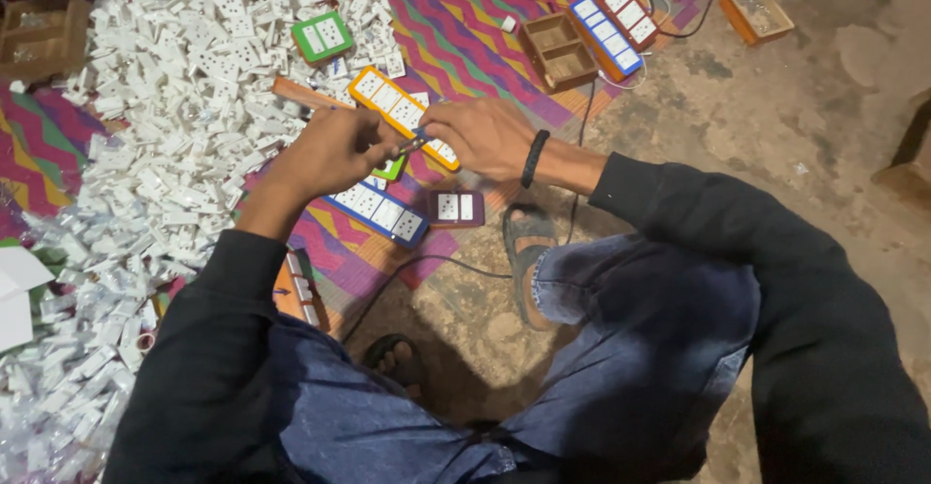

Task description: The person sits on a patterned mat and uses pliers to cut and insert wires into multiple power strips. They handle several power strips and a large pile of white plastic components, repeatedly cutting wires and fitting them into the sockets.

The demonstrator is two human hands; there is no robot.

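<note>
Working seated on the floor, head view: left hand [325, 154] and right hand [485, 135] meet, both pinched on a small tool [412, 143], possibly a screwdriver, over the orange-framed socket strip [393, 106] near the striped mat's [465, 33] front edge. Blue strip [380, 212] lies just below; white socket pile [165, 106] left. Judgement: steady the tip, keep the strip flat.

A bare, dusty concrete floor [776, 135] fills the right side. A bright zigzag-patterned mat [465, 28] covers the left, dimly lit.
</note>
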